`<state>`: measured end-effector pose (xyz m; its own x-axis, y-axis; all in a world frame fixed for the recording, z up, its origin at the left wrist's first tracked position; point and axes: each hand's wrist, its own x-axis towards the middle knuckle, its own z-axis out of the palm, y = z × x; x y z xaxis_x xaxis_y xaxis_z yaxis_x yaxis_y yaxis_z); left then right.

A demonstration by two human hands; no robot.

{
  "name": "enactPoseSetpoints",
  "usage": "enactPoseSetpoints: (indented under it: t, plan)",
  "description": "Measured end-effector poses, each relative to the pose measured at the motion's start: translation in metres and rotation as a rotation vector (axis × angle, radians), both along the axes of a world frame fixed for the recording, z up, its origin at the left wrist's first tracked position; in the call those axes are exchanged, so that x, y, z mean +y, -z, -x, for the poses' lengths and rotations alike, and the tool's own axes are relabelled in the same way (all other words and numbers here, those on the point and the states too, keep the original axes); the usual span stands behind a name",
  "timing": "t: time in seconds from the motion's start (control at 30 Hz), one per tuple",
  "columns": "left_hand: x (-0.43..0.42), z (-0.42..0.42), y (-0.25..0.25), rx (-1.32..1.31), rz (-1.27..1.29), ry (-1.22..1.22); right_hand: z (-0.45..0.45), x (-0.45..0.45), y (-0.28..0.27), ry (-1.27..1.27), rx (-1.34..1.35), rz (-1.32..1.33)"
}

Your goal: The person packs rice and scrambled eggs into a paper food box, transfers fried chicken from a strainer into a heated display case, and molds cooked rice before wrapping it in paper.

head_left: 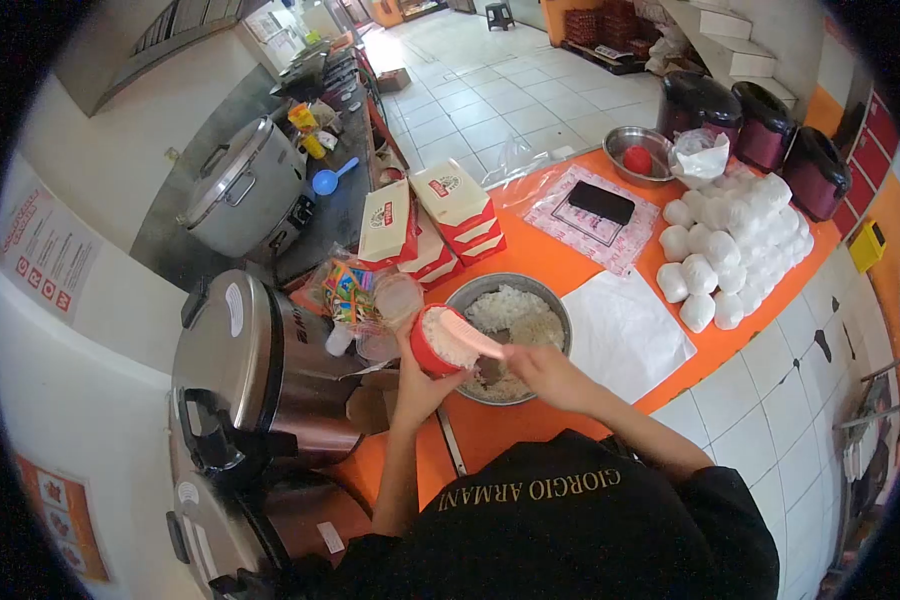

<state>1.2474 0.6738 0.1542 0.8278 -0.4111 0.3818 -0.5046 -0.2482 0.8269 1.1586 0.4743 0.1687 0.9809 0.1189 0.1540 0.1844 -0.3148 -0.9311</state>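
Note:
My left hand [422, 388] is wrapped round a red cup [428, 352] filled with white rice, tilted at the left rim of a metal bowl [562, 312]. In my right hand [545, 372] is the handle of a pink rice paddle [467, 333]. Its blade lies over the rice at the cup's mouth. Loose rice [511, 310] sits in the bowl under and beside my hands. A sheet of white paper [625, 335] lies to the bowl's right. Many white wrapped bundles [727, 245] are piled beyond it.
Red-and-white boxes [457, 200] are stacked behind the bowl. Large rice cookers [270, 360] stand close on my left. A phone-like black object [601, 202] rests on a pink patterned sheet. Further right are a steel bowl [638, 140] with a red item inside and several dark cookers [815, 173].

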Motion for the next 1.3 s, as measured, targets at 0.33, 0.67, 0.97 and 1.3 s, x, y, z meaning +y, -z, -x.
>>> enactPoseSetpoints:
  t: [0.33,0.67,0.97,1.3]
  plan:
    - [-0.007,0.019,-0.013,-0.229,-0.172,-0.082,0.016,0.039,0.034,0.065,0.142,-0.191]
    - [-0.014,0.024,0.006,0.124,0.446,-0.057,0.006,0.018,0.031,0.171,0.203,-0.295]
    - [0.0,0.027,0.02,-0.173,0.303,-0.222,-0.013,0.031,0.046,0.107,-0.109,0.085]
    - [-0.007,0.056,-0.009,0.152,0.433,0.142,0.013,0.025,0.012,-0.102,0.463,-0.685]
